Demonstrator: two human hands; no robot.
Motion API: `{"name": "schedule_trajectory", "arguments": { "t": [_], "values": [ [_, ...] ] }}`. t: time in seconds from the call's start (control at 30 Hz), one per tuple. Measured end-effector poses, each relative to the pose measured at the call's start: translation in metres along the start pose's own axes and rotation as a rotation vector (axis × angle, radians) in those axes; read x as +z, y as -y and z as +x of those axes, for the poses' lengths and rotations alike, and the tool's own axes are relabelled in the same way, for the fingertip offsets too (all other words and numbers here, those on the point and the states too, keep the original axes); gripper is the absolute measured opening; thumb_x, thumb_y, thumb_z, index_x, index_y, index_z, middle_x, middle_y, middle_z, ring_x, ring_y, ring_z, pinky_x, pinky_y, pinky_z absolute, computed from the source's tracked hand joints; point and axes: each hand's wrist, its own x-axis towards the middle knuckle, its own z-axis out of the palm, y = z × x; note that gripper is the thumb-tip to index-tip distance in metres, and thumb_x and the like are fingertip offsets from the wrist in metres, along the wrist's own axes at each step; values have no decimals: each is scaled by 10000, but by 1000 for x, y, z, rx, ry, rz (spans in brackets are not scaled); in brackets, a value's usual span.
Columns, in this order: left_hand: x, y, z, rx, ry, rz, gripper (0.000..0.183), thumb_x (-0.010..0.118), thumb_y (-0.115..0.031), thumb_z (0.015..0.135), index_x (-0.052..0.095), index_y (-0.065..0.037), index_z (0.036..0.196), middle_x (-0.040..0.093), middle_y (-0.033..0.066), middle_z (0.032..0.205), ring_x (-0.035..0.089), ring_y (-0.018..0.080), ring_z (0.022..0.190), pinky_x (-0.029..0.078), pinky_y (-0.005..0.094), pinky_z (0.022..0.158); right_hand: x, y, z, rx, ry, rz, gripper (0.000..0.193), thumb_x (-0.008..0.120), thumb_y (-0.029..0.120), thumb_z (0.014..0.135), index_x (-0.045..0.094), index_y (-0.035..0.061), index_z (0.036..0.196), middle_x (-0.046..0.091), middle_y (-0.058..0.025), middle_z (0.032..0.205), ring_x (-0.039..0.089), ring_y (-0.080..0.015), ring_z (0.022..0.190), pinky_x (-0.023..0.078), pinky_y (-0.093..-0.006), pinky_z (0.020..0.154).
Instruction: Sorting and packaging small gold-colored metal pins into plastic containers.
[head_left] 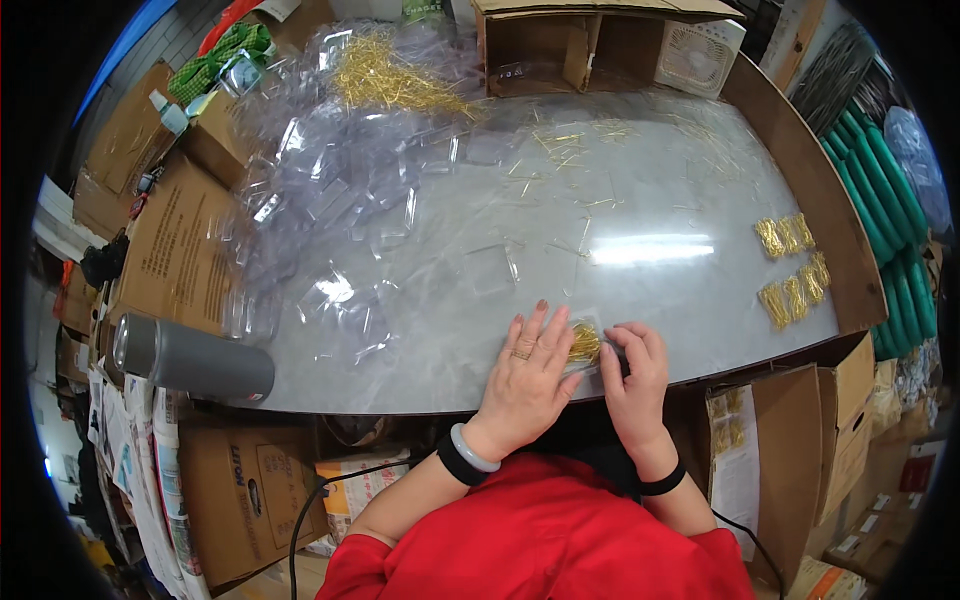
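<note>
A small clear plastic box [583, 345] with a bundle of thin gold-coloured wire pins in it lies near the table's front edge, between my hands. My left hand [530, 370] rests flat over its left side, fingers stretched out and together, hiding part of it. With fingers bent, my right hand [637, 380] grips the box's right edge between thumb and fingertips. Beyond them, loose gold pins [560, 148] are scattered on the table. A big heap of gold pins [390, 75] lies on top of piled clear plastic boxes [330, 180] at the far left.
Several bundles of gold pins [790, 265] stand in two rows at the table's right, by a cardboard side wall [810, 190]. A grey bottle [195, 358] lies at the left front. At the back are a cardboard shelf [535, 50] and a small white fan [698, 57].
</note>
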Motion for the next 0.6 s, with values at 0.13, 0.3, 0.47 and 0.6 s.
{"name": "schedule_trajectory", "arguments": {
  "t": [0.13, 0.3, 0.47, 0.6],
  "values": [
    [-4, 1, 2, -10, 5, -78, 580, 676, -200, 940, 466, 57, 1416, 383, 236, 1559, 337, 455, 1458, 299, 556, 1190, -3, 0, -2, -105, 22, -57, 234, 697, 27, 865, 674, 16, 1098, 629, -149, 1163, 589, -348, 1056, 486, -421, 905],
    [-3, 9, -1, -4, 7, -139, 638, 707, -202, 922, 431, 57, 1436, 402, 265, 1531, 363, 473, 1435, 307, 558, 1186, -6, 3, 0, -185, 120, -12, 317, 714, 74, 851, 658, 23, 1159, 608, -158, 1268, 573, -372, 1134, 460, -448, 983],
    [-1, 11, -4, 4, -21, -162, 645, 725, -223, 913, 451, 56, 1426, 424, 265, 1515, 384, 473, 1425, 316, 555, 1184, -1, 4, -1, -172, 112, -105, 403, 732, 119, 856, 596, 18, 1222, 599, -181, 1273, 568, -382, 1135, 458, -460, 978],
    [-3, 7, -3, 24, -16, -90, 635, 739, -222, 902, 478, 53, 1411, 452, 257, 1495, 412, 458, 1413, 326, 545, 1182, 3, 4, -4, -55, -46, 6, 370, 736, 106, 848, 609, 31, 1187, 601, -172, 1240, 568, -373, 1121, 452, -458, 966]
  ]
}}
